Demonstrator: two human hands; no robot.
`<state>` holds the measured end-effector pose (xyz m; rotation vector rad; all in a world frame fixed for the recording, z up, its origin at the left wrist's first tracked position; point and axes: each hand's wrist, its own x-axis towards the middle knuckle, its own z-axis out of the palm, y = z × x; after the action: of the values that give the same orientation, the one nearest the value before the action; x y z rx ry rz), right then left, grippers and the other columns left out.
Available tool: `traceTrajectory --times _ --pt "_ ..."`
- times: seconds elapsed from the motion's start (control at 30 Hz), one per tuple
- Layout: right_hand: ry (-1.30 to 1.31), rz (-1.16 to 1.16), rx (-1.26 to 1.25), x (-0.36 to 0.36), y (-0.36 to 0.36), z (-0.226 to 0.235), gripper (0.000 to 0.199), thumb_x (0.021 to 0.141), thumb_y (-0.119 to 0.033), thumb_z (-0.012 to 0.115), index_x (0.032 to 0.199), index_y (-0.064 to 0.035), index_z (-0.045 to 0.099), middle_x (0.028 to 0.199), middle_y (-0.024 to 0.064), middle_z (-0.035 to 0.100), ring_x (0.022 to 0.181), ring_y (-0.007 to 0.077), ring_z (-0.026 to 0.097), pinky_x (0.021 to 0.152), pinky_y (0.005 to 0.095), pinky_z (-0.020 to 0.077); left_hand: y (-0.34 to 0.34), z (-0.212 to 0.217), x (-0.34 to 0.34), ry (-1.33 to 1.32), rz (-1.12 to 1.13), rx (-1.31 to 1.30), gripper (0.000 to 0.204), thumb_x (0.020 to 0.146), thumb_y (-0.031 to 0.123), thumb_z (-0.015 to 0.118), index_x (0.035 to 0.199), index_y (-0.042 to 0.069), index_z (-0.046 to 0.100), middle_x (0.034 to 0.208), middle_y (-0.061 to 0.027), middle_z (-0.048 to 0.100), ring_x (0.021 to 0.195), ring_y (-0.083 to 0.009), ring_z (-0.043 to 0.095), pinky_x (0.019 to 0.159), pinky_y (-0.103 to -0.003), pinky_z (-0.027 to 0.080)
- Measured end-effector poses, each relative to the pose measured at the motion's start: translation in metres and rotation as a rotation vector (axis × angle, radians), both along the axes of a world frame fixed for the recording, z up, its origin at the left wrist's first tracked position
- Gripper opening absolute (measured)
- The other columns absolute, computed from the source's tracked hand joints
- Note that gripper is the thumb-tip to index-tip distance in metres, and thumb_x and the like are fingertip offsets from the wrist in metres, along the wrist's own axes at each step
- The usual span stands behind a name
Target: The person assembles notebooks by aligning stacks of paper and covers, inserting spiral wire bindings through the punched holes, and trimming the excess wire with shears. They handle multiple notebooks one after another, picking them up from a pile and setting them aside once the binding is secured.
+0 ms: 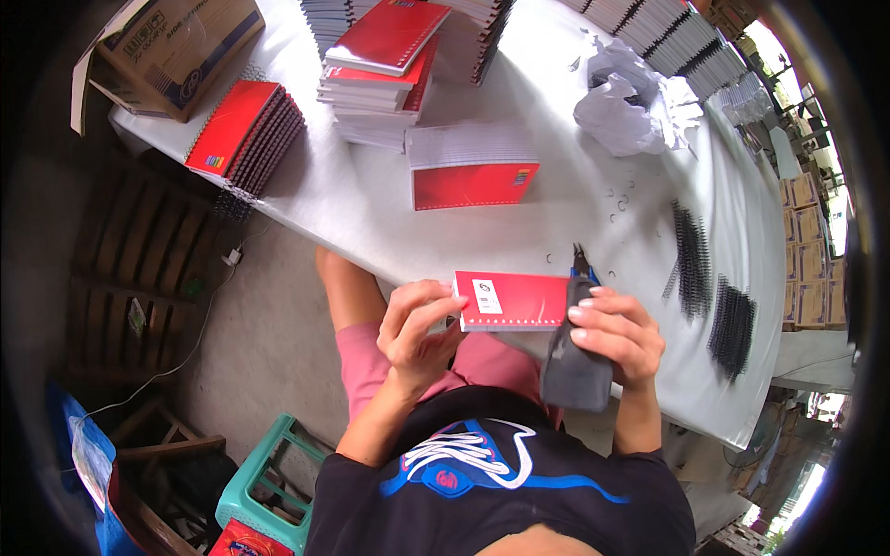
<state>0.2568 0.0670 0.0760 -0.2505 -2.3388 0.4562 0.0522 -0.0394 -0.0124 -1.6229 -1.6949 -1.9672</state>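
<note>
A red-covered notebook [519, 298], with a white label and a row of punched holes along its near edge, is held up at the table's front edge. My left hand [417, 324] pinches its left end between thumb and fingers. Wrapped around the dark grey grip of a pair of pliers [577, 357] is my right hand [619, 335], at the notebook's right end. The pliers' narrow jaws point away from me, with blue showing below them. The pliers overlap the notebook's right end and hide it.
Beyond stand a block of unbound red notebooks [473, 185], a taller notebook stack [385, 83] and spiral-bound ones [243, 134]. Black binding coils [732, 329] lie at right, near a crumpled white plastic bag [626, 102]. A cardboard box [176, 56] sits far left; a green stool [269, 482] stands below.
</note>
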Motion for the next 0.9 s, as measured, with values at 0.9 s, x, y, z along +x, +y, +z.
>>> traceTrajectory --times 0.9 --pt "-0.016 -0.226 -0.696 -0.018 -0.003 -0.014 0.031 0.073 0.003 0.074 0.102 0.0029 0.063 0.095 0.0116 0.069 0.086 0.0157 0.066 0.077 0.0271 0.0525 0.009 0.011 0.015 -0.084 0.178 -0.165 0.060 0.059 0.020 0.086 0.113 0.015 0.059 0.124 -0.0121 0.051 0.115 -0.0277 0.046 0.095 -0.037 0.037"
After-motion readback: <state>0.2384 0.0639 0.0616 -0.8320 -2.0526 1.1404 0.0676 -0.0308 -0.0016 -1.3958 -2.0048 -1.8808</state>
